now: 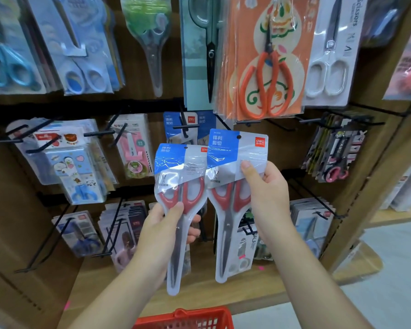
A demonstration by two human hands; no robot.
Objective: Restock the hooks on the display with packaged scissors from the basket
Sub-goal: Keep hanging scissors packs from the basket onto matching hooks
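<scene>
Lining a wooden display (17, 210), black hooks (186, 126) carry packaged scissors (263, 67)

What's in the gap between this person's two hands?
Just the two scissors packs, side by side. The left hand holds the left pack, the right hand the right pack; their edges meet. Head view shows it.

Scissors packs (180, 186) in both hands (266, 193)
</scene>
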